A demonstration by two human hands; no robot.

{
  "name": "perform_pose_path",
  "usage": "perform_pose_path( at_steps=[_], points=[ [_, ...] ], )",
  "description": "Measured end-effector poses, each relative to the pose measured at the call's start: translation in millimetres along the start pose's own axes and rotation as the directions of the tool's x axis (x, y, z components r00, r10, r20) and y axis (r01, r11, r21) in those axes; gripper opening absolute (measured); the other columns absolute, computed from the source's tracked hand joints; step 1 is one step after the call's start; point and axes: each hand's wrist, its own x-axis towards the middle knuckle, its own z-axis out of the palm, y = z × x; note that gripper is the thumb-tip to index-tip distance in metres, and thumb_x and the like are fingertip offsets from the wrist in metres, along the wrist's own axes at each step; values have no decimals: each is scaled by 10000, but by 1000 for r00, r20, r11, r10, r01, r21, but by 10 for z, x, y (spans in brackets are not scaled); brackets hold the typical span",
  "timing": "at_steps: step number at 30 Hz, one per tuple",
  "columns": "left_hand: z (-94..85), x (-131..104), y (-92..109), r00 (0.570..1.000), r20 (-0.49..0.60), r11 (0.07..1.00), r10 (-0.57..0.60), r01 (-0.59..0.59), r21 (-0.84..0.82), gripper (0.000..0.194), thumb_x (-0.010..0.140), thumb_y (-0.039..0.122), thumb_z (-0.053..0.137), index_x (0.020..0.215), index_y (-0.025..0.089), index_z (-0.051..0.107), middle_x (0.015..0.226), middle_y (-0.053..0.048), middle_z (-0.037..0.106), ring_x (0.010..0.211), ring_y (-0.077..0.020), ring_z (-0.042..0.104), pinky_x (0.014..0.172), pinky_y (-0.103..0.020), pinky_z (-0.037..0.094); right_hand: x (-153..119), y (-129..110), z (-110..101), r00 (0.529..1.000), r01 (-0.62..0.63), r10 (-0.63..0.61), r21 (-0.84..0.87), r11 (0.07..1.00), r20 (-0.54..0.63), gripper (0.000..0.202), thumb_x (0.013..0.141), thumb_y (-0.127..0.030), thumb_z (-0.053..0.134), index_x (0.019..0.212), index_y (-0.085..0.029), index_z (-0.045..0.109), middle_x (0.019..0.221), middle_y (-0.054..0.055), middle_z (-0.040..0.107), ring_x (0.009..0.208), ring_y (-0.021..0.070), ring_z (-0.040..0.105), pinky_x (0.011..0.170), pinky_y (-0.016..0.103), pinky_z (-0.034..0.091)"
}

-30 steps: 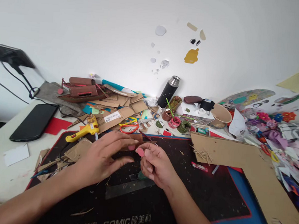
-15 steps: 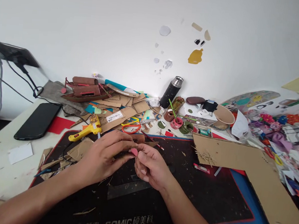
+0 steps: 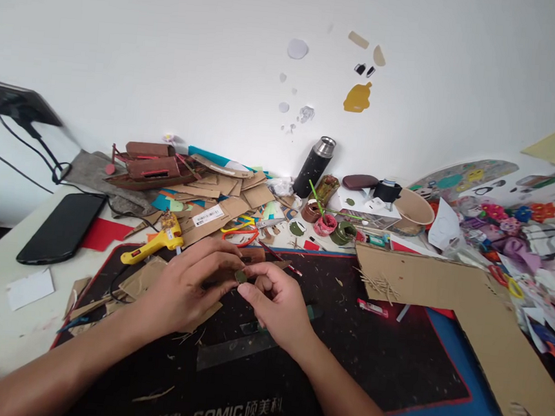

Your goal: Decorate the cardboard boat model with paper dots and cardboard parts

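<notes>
Over the black mat (image 3: 362, 351), a small dark green piece (image 3: 240, 276) is pinched between the fingertips of both hands. My left hand (image 3: 188, 284) curls round it from the left, thumb and fingers bent. On the right, my right hand (image 3: 276, 298) has thumb and index finger closed on the piece, with the other fingers folded. Just behind the hands lie a brown piece (image 3: 254, 255) and a thin brush (image 3: 294, 269). The yellow glue gun (image 3: 155, 242) is beyond my left hand. What lies under the palms is hidden.
Cardboard scraps (image 3: 213, 215), orange scissors (image 3: 239, 234), paint jars (image 3: 325, 224) and a black flask (image 3: 314, 167) line the back. A brown model boat (image 3: 149, 168) and a phone (image 3: 62, 228) are at left. Large cut cardboard (image 3: 480, 329) covers the right side.
A green surface now shows between my fingertips where a pink one showed before. My right hand has shifted slightly left and its fingers are folded differently. The view has moved a little.
</notes>
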Motion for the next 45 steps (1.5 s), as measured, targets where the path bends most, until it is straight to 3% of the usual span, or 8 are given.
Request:
perform_pose_path(
  at_steps=[10, 17, 25, 30, 33, 35, 39, 45],
  points=[
    [-41, 13, -48, 995, 87, 986, -42, 56, -159, 150, 1039, 152, 653, 1112, 246, 744, 1159, -44, 722, 1142, -180, 707, 996, -296, 593, 36, 111, -6, 977, -157, 103, 304, 940, 186, 454, 861, -551, 852, 1036, -183, 652, 499, -142, 494, 328, 55, 359, 351, 187, 307],
    [-138, 49, -52, 983, 182, 973, -20, 61, -225, 174, 1054, 139, 618, 1061, 249, 752, 1141, -37, 701, 1108, -165, 702, 966, -261, 573, 23, 108, -23, 957, -229, 154, 317, 920, 247, 439, 835, -498, 890, 1033, -178, 667, 535, -127, 538, 334, 49, 396, 344, 177, 276],
    [-173, 31, -90, 962, 271, 971, -27, 89, -221, 191, 1084, 194, 580, 1087, 258, 760, 1149, -46, 717, 1122, -172, 693, 970, -275, 563, 44, 181, 13, 958, -212, 140, 288, 934, 252, 439, 831, -495, 896, 1037, -176, 676, 510, -136, 516, 320, 51, 390, 334, 175, 282],
    [-416, 68, -183, 961, 163, 971, -225, 235, -42, 266, 1051, 419, 646, 1248, 271, 743, 1221, -59, 762, 1182, -231, 694, 1034, -352, 558, 47, 178, -4, 971, -211, 152, 354, 911, 187, 451, 793, -506, 927, 1014, -181, 706, 580, -111, 561, 339, 41, 383, 333, 182, 288],
    [-663, 62, -369, 873, -22, 859, -487, 483, 167, 418, 1009, 576, 601, 1213, 236, 736, 1164, -69, 761, 1037, -247, 705, 943, -366, 571, 61, 135, -45, 982, -178, 134, 412, 893, 134, 445, 792, -512, 932, 1013, -175, 743, 659, -73, 621, 365, 29, 363, 328, 182, 272],
    [-779, -26, -545, 816, -75, 752, -573, 560, 348, 521, 976, 627, 535, 1217, 208, 730, 1162, -94, 753, 1053, -288, 698, 976, -421, 554, 76, 112, -75, 988, -153, 120, 445, 882, 102, 418, 807, -504, 926, 998, -172, 758, 739, -36, 681, 377, 17, 349, 328, 179, 250],
    [-815, -398, -899, 778, 59, 643, -625, 472, 603, 679, 960, 606, 414, 1312, 90, 678, 1324, -215, 714, 1243, -401, 642, 1127, -555, 468, 99, 126, -96, 992, -129, 109, 483, 866, 71, 381, 819, -480, 924, 970, -170, 762, 871, 21, 763, 385, 2, 330, 328, 176, 228],
    [-645, -751, -1143, 764, 145, 624, -629, 385, 680, 681, 959, 505, 389, 1401, 32, 601, 1419, -266, 653, 1300, -408, 639, 1157, -548, 457, 86, 188, -70, 992, -123, 99, 463, 878, 77, 356, 841, -467, 903, 997, -177, 768, 997, 58, 793, 401, 6, 336, 331, 183, 249]
  ],
)
